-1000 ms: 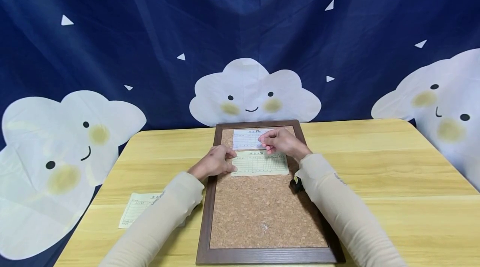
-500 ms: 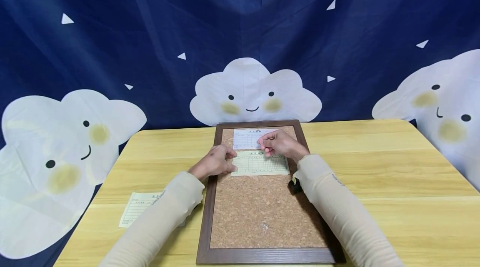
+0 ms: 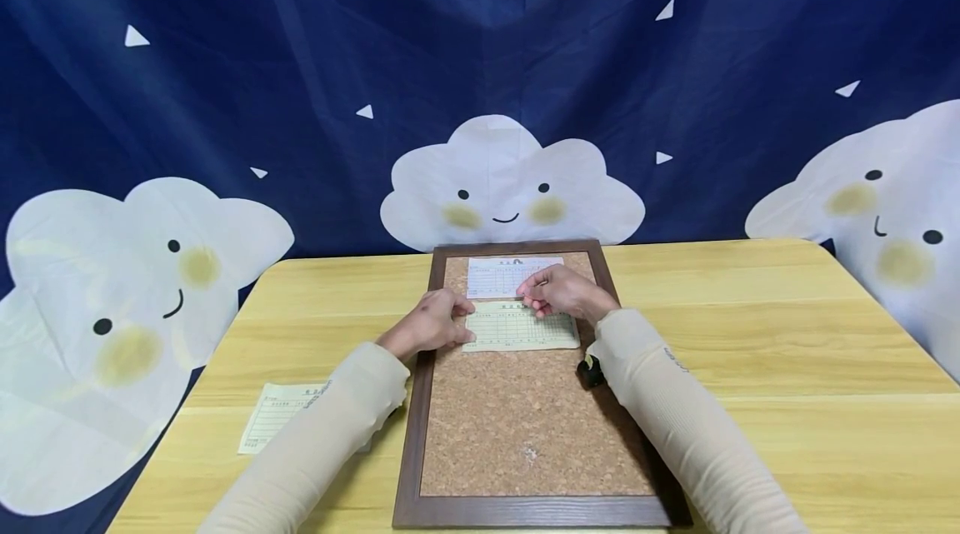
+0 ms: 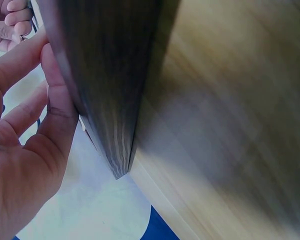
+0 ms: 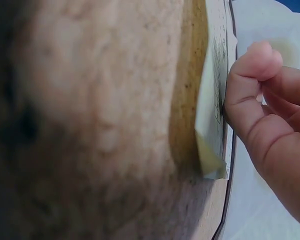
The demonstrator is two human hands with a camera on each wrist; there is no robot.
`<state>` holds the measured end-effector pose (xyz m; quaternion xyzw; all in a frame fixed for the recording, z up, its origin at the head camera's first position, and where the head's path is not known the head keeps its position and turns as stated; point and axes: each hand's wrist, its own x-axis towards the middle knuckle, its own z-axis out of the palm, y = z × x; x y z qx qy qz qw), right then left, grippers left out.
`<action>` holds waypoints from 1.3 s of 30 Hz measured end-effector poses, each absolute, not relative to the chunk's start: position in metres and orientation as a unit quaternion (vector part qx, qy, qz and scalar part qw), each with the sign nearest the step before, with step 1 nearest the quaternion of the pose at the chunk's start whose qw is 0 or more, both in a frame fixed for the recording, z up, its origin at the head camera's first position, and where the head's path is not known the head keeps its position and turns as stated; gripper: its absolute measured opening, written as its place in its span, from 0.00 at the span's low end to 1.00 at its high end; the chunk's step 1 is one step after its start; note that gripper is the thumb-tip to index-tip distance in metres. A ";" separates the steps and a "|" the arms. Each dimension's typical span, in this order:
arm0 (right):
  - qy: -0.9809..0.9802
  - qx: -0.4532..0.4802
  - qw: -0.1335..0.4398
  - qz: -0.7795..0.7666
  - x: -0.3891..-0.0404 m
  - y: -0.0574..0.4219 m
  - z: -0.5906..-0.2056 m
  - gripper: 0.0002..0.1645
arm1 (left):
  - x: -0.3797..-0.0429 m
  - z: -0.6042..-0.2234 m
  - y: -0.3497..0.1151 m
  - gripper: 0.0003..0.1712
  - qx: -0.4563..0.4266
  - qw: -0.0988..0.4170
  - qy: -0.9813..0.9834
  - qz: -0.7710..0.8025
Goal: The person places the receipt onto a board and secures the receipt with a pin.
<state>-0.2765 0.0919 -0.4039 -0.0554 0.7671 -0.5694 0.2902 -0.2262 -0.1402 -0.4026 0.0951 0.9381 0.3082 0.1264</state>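
Observation:
A pale green printed form slip [image 3: 517, 332] lies across the cork board [image 3: 532, 426]. My left hand [image 3: 435, 320] rests at the slip's left end, fingers and thumb spread on its edge. In the left wrist view that hand [image 4: 35, 115] lies against the dark frame side. Over the slip's upper edge, my right hand [image 3: 558, 291] has thumb and fingertips pinched together. A small shiny pin-like thing [image 4: 24, 36] shows at those fingertips; its exact kind cannot be made out. Above sits a white form slip [image 3: 487, 278] with a small dark mark at its top, partly covered by the right hand.
Another pale green slip [image 3: 273, 413] lies on the wooden table [image 3: 750, 309] at the left, partly under the left sleeve. A dark brown frame [image 3: 525, 511] borders the board. In the right wrist view, the green slip's corner [image 5: 210, 157] curls up from the cork.
The right hand has dropped slightly from the white slip toward the green slip's upper edge, still pinched. The left hand stays in place.

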 end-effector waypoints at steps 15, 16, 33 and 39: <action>0.785 -0.063 0.290 -0.544 -0.275 0.088 -0.403 0.12 | -0.228 -0.405 -0.141 0.26 0.101 0.126 0.938 0.307; 0.785 -0.064 0.290 -0.544 -0.275 0.088 -0.403 0.12 | -0.228 -0.405 -0.141 0.26 0.101 0.125 0.938 0.306; 0.801 -0.073 0.278 -0.525 -0.276 0.088 -0.405 0.12 | -0.228 -0.403 -0.142 0.25 0.111 0.126 0.936 0.308; 0.807 -0.077 0.273 -0.518 -0.274 0.086 -0.404 0.12 | -0.227 -0.404 -0.143 0.24 0.106 0.128 0.932 0.321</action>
